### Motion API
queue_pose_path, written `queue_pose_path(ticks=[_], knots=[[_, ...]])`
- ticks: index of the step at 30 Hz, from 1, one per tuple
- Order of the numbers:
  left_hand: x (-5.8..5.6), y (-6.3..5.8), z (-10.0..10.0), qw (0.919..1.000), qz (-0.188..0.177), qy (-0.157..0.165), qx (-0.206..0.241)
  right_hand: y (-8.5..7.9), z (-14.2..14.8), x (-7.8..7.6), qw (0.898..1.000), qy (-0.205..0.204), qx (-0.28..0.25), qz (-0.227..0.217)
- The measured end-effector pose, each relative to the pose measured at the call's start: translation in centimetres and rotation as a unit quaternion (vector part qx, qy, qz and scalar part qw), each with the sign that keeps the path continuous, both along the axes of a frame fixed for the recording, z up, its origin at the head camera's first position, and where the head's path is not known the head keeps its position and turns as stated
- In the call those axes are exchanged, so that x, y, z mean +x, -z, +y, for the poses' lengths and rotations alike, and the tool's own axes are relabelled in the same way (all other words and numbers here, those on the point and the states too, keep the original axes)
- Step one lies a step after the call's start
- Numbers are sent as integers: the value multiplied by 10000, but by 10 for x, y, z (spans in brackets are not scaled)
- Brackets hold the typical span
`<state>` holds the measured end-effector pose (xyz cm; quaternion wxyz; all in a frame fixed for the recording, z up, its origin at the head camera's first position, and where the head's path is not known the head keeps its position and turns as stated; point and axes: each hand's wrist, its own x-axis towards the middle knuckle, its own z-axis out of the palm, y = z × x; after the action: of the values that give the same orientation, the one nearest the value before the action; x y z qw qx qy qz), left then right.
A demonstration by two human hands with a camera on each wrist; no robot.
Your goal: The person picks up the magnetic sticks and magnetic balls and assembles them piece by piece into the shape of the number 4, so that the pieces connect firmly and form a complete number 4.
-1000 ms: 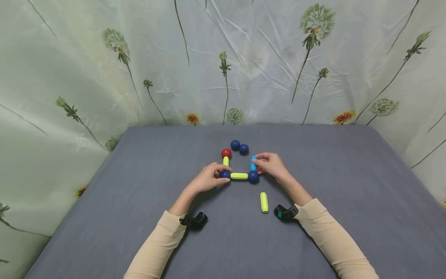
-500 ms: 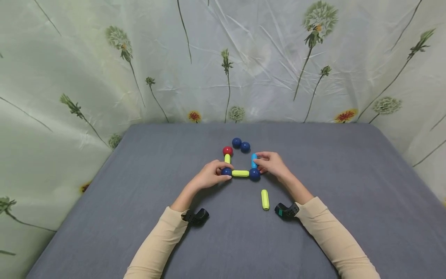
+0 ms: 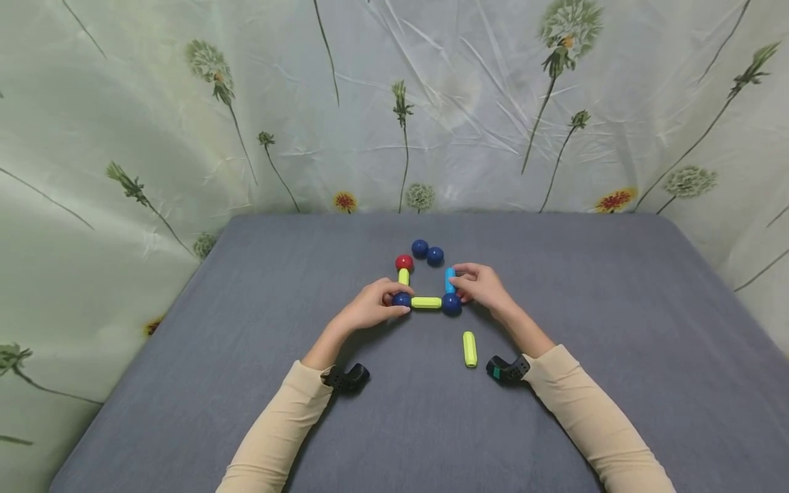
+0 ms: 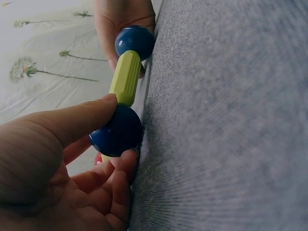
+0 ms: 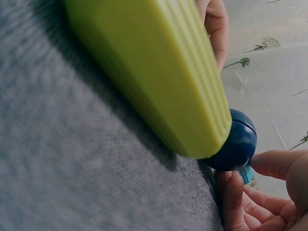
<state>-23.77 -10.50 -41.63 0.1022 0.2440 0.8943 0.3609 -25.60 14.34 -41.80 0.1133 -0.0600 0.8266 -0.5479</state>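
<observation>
A U-shaped chain of balls and short rods lies on the grey table. My left hand grips the dark blue ball at its near left corner, thumb on one side and fingers on the other. From that ball a ribbed yellow-green rod runs to a second dark blue ball. Another yellow-green rod leads away to a red ball. My right hand pinches a light blue rod that meets the right-hand ball, its fingertips close to that ball in the right wrist view.
Two loose dark blue balls sit side by side behind the chain. A loose yellow-green rod lies nearer, between the forearms, and looms large in the right wrist view. A flower-print cloth hangs behind the table.
Both hands keep their holds on the blue ball and the light blue rod. The head view has tilted slightly, so everything sits a little higher in it.
</observation>
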Motion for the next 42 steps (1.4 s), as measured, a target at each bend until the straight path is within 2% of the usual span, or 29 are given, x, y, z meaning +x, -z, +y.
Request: queue_pose_path(ticks=[10, 22, 27, 33, 37, 42], knots=[[2, -1, 2, 9998, -133, -157, -65, 0, -1, 0, 9999, 51, -98, -14], [2, -3, 2, 9999, 8, -85, -53, 3, 3, -1, 9991, -27, -362, 214], [1, -4, 0, 9999, -106, -12, -88, 5, 1, -3, 9998, 57, -187, 26], [-2, -12, -1, 9998, -112, 31, -152, 1, 1, -3, 9999, 98, -123, -57], [-4, -15, 1, 9997, 70, -155, -187, 0, 1, 0, 9998, 85, -146, -97], [-9, -21, 8, 9968, 605, -506, -112, 0, 1, -1, 9997, 97, -193, -112]])
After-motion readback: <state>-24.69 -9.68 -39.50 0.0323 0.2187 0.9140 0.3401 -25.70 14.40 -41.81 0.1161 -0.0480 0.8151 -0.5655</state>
